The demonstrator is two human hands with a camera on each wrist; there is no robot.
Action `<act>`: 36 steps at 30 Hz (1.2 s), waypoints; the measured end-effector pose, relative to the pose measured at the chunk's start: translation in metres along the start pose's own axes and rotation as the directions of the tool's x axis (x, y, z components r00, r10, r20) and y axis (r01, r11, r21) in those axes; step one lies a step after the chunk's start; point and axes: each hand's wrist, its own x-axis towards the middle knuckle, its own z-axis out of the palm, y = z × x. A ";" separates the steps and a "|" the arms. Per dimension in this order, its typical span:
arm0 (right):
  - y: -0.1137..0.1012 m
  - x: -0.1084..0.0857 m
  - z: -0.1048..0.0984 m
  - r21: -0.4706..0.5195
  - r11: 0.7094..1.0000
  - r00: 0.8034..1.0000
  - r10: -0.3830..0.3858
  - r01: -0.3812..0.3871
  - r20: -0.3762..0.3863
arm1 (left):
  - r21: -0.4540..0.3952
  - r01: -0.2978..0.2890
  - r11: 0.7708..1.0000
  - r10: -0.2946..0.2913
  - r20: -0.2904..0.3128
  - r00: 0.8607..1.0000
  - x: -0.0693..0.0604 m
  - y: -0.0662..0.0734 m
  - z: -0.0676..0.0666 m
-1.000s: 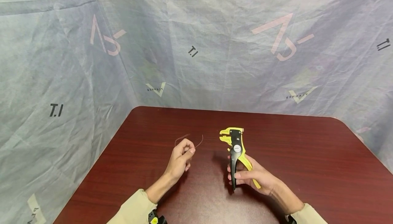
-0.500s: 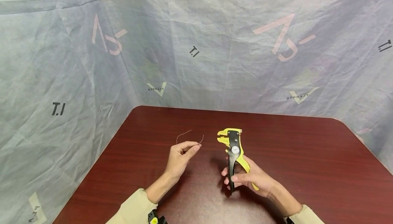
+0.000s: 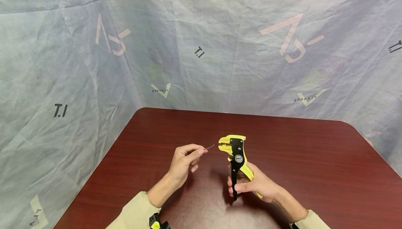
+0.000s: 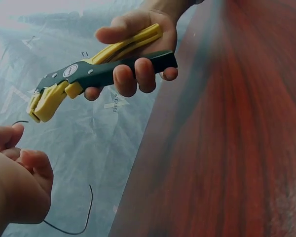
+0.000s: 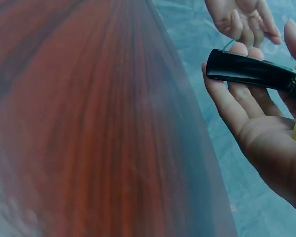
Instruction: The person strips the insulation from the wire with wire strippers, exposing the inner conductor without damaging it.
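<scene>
Between thumb and forefinger my left hand (image 3: pixel 183 164) pinches a thin reddish wire (image 3: pixel 210 147). Its short end points right, just short of the tool's mouth. The left wrist view shows the wire's other end (image 4: pixel 90 207) hanging in a curve below the hand. My right hand (image 3: pixel 262 186) holds a yellow and black wire stripper (image 3: pixel 237 148) upright by its handles, with the jaws facing left toward the wire. In the right wrist view, the fingers lie round the black handle (image 5: pixel 251 69), and the tool's head is mostly out of frame.
Both hands are above a dark red wood-grain table (image 3: pixel 307 159) with rounded far corners. Grey printed fabric (image 3: pixel 232 47) hangs behind the table and along its left side. A strapped device (image 3: pixel 157 222) sits at my left wrist.
My left hand has shifted right, and the wire end has swung from pointing up to pointing right. The wire stripper has come slightly left and down, so the gap between them has narrowed.
</scene>
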 end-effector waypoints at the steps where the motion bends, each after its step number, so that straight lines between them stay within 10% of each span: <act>1: 0.000 0.000 0.000 0.001 1.000 1.000 -0.008 0.008 0.013 | -0.007 -0.007 1.000 0.007 0.020 1.000 0.000 0.000 0.000; 13: -0.003 -0.002 0.004 0.102 0.993 0.989 -0.070 0.057 0.130 | -0.046 -0.035 0.998 0.040 0.111 0.993 -0.003 0.002 0.002; 23: -0.003 -0.003 0.004 0.137 0.990 0.987 -0.063 0.043 0.150 | 0.035 -0.030 0.999 0.029 0.029 0.999 -0.004 0.004 0.005; 36: 0.003 -0.001 -0.001 0.200 0.977 0.940 -0.138 0.077 0.313 | 0.008 -0.025 1.000 0.024 0.114 0.993 -0.006 0.006 0.006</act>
